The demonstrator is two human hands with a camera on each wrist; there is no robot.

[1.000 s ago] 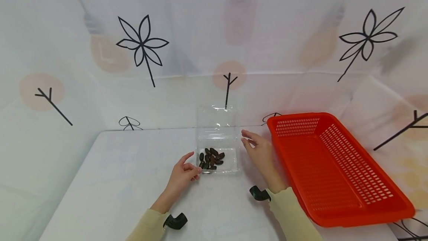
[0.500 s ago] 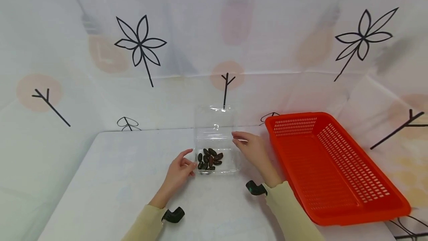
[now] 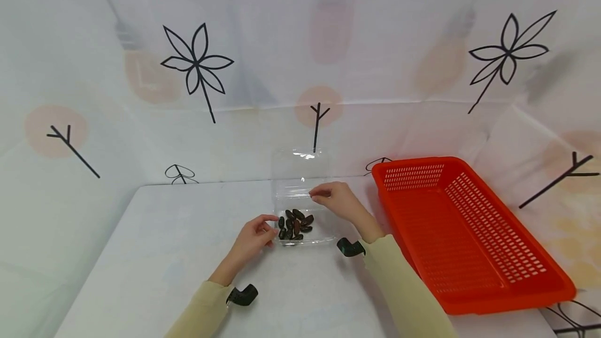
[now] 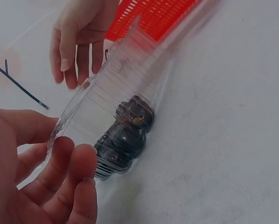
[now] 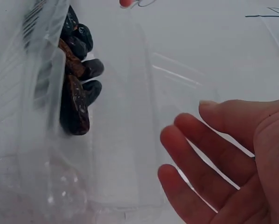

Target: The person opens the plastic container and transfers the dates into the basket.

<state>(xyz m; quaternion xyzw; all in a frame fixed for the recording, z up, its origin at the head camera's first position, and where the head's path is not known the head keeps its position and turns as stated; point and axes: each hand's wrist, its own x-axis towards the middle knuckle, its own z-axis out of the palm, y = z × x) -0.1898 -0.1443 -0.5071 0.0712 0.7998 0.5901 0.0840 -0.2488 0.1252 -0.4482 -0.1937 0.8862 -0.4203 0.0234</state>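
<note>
A clear plastic clamshell box (image 3: 324,231) stands on the table with its see-through lid (image 3: 300,168) raised at the back. Dark, glossy dates (image 3: 297,223) lie bunched in its left half. My left hand (image 3: 251,236) is at the box's left side; in the left wrist view its fingertips (image 4: 83,156) pinch the upper edge of the ribbed wall (image 4: 97,100). Over the back right of the box, close to the hinge, hovers my right hand (image 3: 339,202). In the right wrist view its fingers (image 5: 177,140) are loosely bent and hold nothing.
A red perforated plastic basket (image 3: 479,296) stands on the right of the white table (image 3: 188,254). Behind hangs a white cloth (image 3: 263,67) printed with plant drawings. Dark bands (image 3: 244,294) sit at both wrists.
My right hand has moved left, from beside the box to over its hinge area. My left hand has closed in on the box's left wall. The dates stay put in the box.
</note>
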